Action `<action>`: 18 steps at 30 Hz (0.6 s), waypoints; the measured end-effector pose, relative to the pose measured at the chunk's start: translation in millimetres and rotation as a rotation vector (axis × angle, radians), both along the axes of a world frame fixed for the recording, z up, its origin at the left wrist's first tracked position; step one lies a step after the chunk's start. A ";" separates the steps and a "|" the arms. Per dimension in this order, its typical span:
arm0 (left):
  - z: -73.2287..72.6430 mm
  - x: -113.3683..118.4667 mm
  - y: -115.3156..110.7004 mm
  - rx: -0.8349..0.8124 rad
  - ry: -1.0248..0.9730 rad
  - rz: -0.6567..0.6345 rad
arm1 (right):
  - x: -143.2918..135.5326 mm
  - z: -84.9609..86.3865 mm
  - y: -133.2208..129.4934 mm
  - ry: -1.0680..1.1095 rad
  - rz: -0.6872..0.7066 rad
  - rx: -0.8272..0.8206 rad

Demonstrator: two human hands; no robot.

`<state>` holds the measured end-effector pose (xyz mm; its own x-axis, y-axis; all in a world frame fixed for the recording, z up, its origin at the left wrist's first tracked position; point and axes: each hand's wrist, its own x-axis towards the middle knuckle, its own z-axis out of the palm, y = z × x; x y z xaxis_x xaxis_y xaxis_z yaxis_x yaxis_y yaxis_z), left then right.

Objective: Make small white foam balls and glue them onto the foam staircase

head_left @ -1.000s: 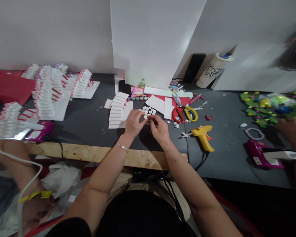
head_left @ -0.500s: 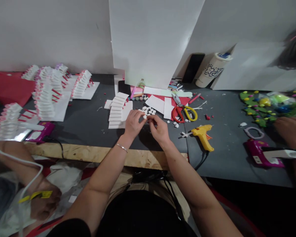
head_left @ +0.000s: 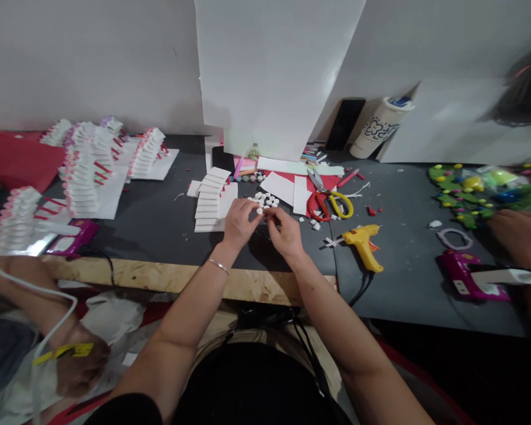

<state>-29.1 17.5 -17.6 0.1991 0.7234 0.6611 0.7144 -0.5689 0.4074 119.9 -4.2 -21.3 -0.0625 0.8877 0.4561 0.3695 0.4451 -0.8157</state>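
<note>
Over the dark table, the tips of my left hand (head_left: pixel 240 222) and my right hand (head_left: pixel 285 229) meet in a pinch. A small white lump (head_left: pixel 259 211) shows at my left fingertips. Whatever my right thumb and fingers grip is too small and covered to make out. Just beyond the fingers lies a pile of small white lumps (head_left: pixel 271 199). To the left of my left hand, a fanned stair of white strips (head_left: pixel 210 203) rests on a white board (head_left: pixel 230 193), with small red posts along its edge.
Scissors (head_left: pixel 321 195) with red and yellow handles and a yellow glue gun (head_left: pixel 363 245) lie to the right among white scraps. White stair models (head_left: pixel 82 171) stand at left. A phone (head_left: pixel 345 124) and a cup (head_left: pixel 380 127) lean at the back. Co-workers' hands (head_left: pixel 82 363) appear at both sides.
My two hands keep the same pinch in almost the same spot. The co-worker's fingers at lower left have curled slightly, and the view has shifted a touch.
</note>
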 end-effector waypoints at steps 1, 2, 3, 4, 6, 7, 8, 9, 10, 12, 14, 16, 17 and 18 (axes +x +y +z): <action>0.1 0.0 -0.3 -0.005 0.008 0.006 | 0.0 -0.4 0.3 0.003 -0.001 0.001; 0.2 0.1 -0.6 -0.009 0.015 0.011 | -0.1 -0.8 0.6 0.005 -0.004 0.002; 0.2 0.1 -0.9 -0.013 0.020 0.016 | -0.2 -1.1 0.9 0.005 -0.006 0.002; 0.3 0.1 -1.1 -0.017 0.023 0.019 | -0.3 -1.4 1.1 0.005 -0.008 0.004; 0.3 0.2 -1.5 -0.023 0.023 0.023 | -0.5 -1.9 1.3 0.005 -0.009 0.011; 0.3 0.2 -1.6 -0.026 0.023 0.025 | -0.5 -2.1 1.4 0.005 -0.009 0.016; 0.3 0.2 -1.6 -0.028 0.023 0.025 | -0.5 -2.3 1.4 0.005 -0.008 0.021; 0.3 0.3 -1.6 -0.028 0.021 0.023 | -0.4 -2.6 1.4 0.004 -0.007 0.025; 0.3 0.3 -1.6 -0.025 0.019 0.021 | -0.2 -2.9 1.5 0.003 -0.006 0.028; 0.3 0.5 -1.5 -0.023 0.017 0.017 | 0.1 -3.7 1.6 0.002 -0.006 0.031; 0.3 0.7 -1.3 -0.022 0.016 0.017 | 0.3 -4.6 1.9 0.000 -0.008 0.032; 0.2 0.6 -1.2 -0.031 0.018 0.019 | 0.2 -5.2 2.2 -0.001 -0.011 0.029; 0.0 0.5 -1.1 -0.040 0.018 0.019 | 0.1 -5.3 2.3 -0.001 -0.011 0.027; -0.1 0.4 -1.1 -0.049 0.018 0.019 | -0.1 -5.4 2.5 -0.001 -0.010 0.024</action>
<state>-28.7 16.4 -17.7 0.1960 0.7586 0.6214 0.7324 -0.5346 0.4216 119.8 -1.7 -26.8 -0.0539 0.8772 0.4771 0.3745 0.4607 -0.8047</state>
